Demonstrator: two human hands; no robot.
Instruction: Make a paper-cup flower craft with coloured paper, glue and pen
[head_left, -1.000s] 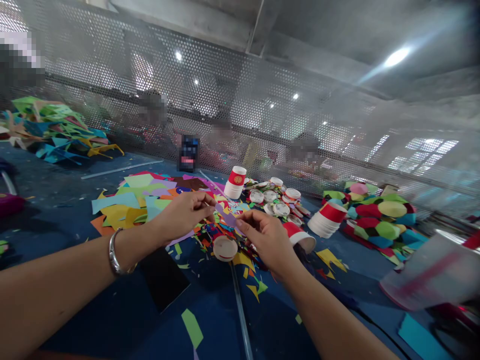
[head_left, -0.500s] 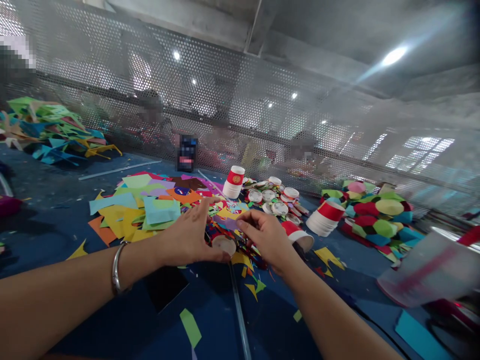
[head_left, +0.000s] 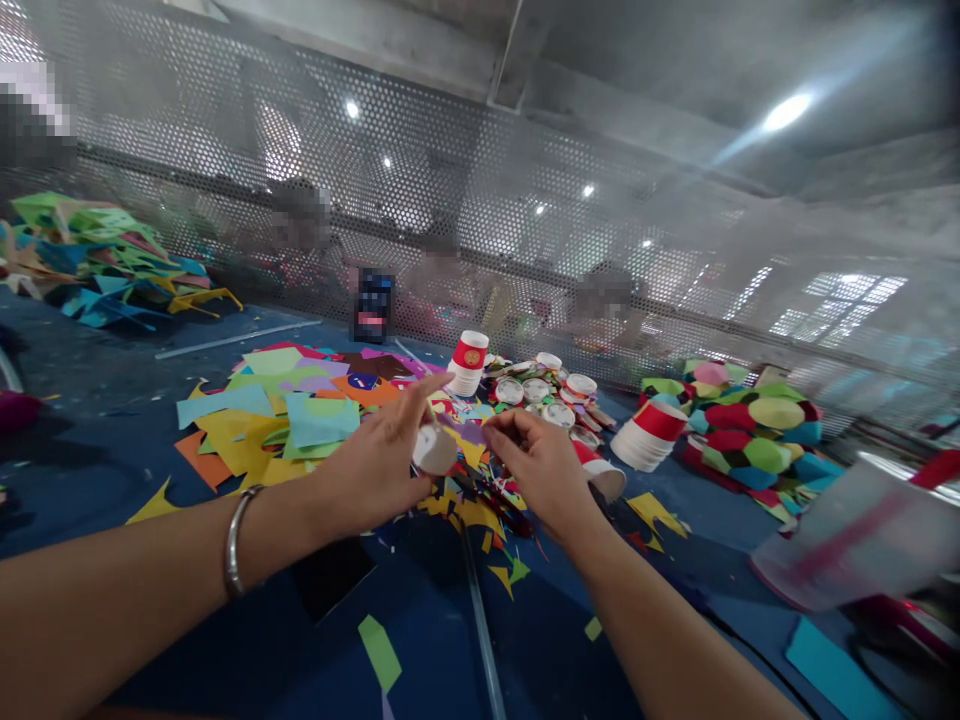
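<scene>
My left hand (head_left: 382, 455) is curled round a small round white piece that looks like a paper cup's bottom (head_left: 433, 450), tilted between thumb and fingers; its forefinger points up. Opposite it, my right hand (head_left: 536, 455) is closed in a pinch, with a purple paper scrap (head_left: 466, 431) at the fingertips. Beneath both hands lies a heap of cut scraps, with yellow pieces (head_left: 480, 515) at its front. A red and white paper cup (head_left: 600, 470) lies on its side by my right hand, partly covered by it.
Coloured paper sheets (head_left: 322, 422) lie left of the hands. Beyond them stand a stack of cups (head_left: 466, 362) and a pile of round cup bottoms (head_left: 536, 390). Another stack (head_left: 651, 435), paper shapes (head_left: 750, 430) and a translucent cup (head_left: 847, 540) are rightward. Perforated mesh (head_left: 450, 200) rises behind.
My left hand has lifted and tilted the cup bottom, moving it up and slightly left. My right hand has shifted slightly right and up, the purple scrap moving with it.
</scene>
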